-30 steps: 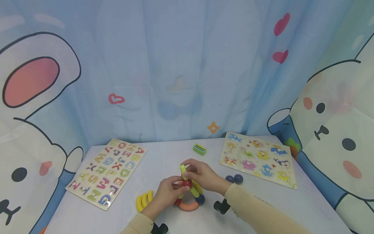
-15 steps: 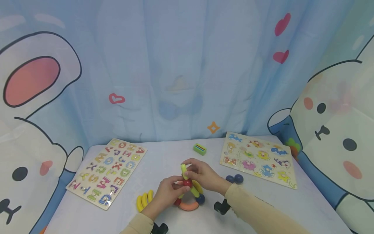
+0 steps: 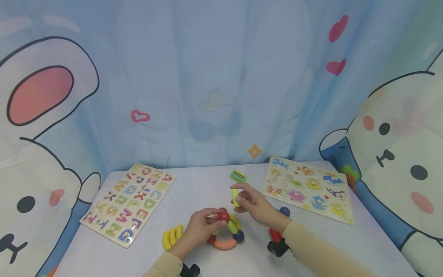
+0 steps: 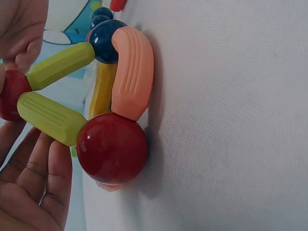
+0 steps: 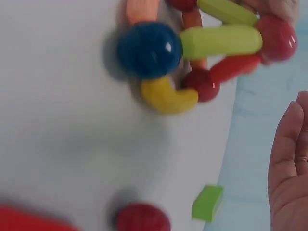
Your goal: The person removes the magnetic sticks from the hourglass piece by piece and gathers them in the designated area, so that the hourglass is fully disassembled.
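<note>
My left hand (image 3: 202, 227) pinches the red ball (image 3: 224, 217) at the top of a small frame of balls and rods. Two yellow-green rods (image 4: 53, 118) slope down from that ball to a blue ball (image 4: 107, 41) and a larger red ball (image 4: 113, 149). A curved orange rod (image 3: 225, 244) joins these two along the tabletop, and a curved yellow rod (image 5: 168, 98) sits behind. To the right of and above the frame, my right hand (image 3: 254, 204) pinches a loose yellow-green rod (image 3: 235, 197) upright, apart from the red ball.
Several curved yellow rods (image 3: 172, 236) lie left of my left hand. Near my right forearm are a dark blue ball (image 3: 285, 211) and red rods (image 3: 275, 235). A letter board (image 3: 129, 204) lies left, an animal board (image 3: 308, 188) right, and a green block (image 3: 238, 176) at the back.
My right hand has lifted the yellow-green rod off the top red ball and moved it right and slightly up. My left hand stays on the ball.
</note>
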`<state>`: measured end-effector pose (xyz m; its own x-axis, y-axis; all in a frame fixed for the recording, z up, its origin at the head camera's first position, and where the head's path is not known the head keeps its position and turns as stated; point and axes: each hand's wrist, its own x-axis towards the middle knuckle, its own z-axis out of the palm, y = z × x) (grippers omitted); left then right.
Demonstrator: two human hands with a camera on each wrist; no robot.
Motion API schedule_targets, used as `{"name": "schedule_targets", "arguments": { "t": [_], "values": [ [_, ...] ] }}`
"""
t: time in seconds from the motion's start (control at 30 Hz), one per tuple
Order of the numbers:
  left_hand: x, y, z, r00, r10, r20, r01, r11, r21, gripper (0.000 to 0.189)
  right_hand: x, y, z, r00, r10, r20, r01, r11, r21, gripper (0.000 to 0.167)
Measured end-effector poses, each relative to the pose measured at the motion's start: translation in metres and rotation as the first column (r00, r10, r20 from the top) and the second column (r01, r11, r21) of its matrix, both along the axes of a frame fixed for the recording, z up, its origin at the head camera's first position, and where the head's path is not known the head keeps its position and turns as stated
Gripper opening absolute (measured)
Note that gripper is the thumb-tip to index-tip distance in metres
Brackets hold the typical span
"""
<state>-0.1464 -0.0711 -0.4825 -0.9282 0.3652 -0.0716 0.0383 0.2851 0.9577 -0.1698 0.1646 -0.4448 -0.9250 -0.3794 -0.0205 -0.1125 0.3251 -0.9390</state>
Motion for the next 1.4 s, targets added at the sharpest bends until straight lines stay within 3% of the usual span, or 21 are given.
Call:
{"name": "schedule_targets", "arguments": {
  "t": [0.17, 0.33, 0.47, 0.57, 0.67, 0.8, 1.07, 1.4],
  "values": [
    [0.001, 0.000, 0.001, 1.000, 0.013, 0.012, -0.013, 1.000, -0.015, 0.046, 0.011, 0.041, 0.003, 0.994, -0.091, 0.064, 0.086, 0.994, 0.072, 0.058],
    [0.000, 0.000, -0.001, 1.000, 0.015, 0.019, -0.014, 1.000, -0.015, 0.043, 0.028, 0.090, -0.006, 0.993, -0.112, 0.033, 0.103, 0.973, 0.205, 0.065],
    [-0.001, 0.000, -0.002, 1.000, 0.012, 0.013, -0.012, 1.000, -0.017, 0.042, 0.043, 0.125, -0.022, 0.994, -0.098, 0.047, 0.078, 0.943, 0.324, 0.066],
    [-0.001, -0.001, -0.003, 1.000, 0.012, 0.012, -0.012, 1.000, -0.017, 0.042, 0.052, 0.141, -0.035, 0.991, -0.116, 0.064, 0.078, 0.898, 0.434, 0.065],
    [-0.001, -0.001, -0.004, 1.000, 0.014, 0.002, -0.014, 1.000, -0.024, 0.043, 0.055, 0.147, -0.047, 0.990, -0.121, 0.065, 0.069, 0.849, 0.525, 0.064],
    [-0.002, 0.000, -0.004, 1.000, 0.012, -0.016, -0.013, 0.999, -0.031, 0.043, 0.055, 0.145, -0.056, 0.993, -0.106, 0.060, 0.053, 0.821, 0.569, 0.062],
    [-0.001, 0.002, -0.005, 0.999, 0.020, -0.025, -0.021, 0.999, -0.040, 0.045, 0.054, 0.145, -0.059, 0.995, -0.073, 0.061, 0.024, 0.814, 0.580, 0.065],
    [0.001, 0.005, -0.007, 0.999, 0.024, -0.035, -0.025, 0.999, -0.036, 0.048, 0.057, 0.142, -0.059, 0.994, -0.094, 0.047, 0.049, 0.812, 0.582, 0.068]
  ]
}}
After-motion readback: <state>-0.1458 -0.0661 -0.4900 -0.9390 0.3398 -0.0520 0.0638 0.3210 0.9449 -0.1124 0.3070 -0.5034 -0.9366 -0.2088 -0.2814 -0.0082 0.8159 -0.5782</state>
